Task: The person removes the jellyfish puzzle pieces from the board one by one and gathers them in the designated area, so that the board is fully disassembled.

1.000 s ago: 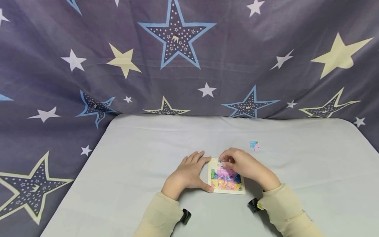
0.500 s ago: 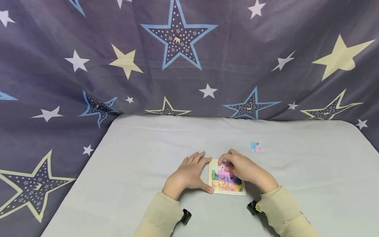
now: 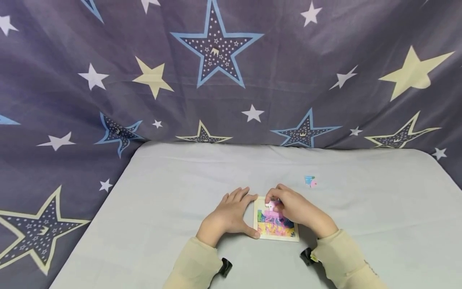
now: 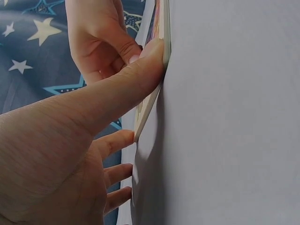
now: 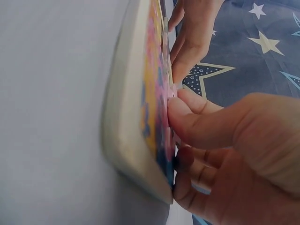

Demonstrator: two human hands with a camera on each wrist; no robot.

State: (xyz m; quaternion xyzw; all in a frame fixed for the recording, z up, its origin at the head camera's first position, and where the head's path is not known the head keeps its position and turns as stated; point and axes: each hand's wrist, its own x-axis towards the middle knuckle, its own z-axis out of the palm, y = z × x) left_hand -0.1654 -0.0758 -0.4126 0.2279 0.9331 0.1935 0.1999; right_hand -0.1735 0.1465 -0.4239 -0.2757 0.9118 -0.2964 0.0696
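A small square jigsaw puzzle (image 3: 279, 239) with a pale frame and a pink, blue and yellow picture lies on the grey cloth. My left hand (image 3: 229, 214) spans its left side, fingers spread. In the left wrist view the thumb (image 4: 152, 54) presses one corner while the index fingertip touches another. Over the upper part of the picture, my right hand (image 3: 297, 206) pinches a pink puzzle piece (image 3: 270, 205) between thumb and bent index finger. The right wrist view shows that thumb (image 5: 183, 117) right at the picture's surface; the fingers cover much of the piece.
Beyond the right hand, a loose blue and pink puzzle piece (image 3: 310, 181) lies on the grey cloth (image 3: 173, 180). A dark curtain with stars (image 3: 231, 96) hangs behind the table and along its left side. Each wrist carries a black camera mount (image 3: 225, 267).
My right fingers have shifted slightly left and down on the puzzle's upper part, uncovering more of the picture's right side. My left hand keeps its place at the frame.
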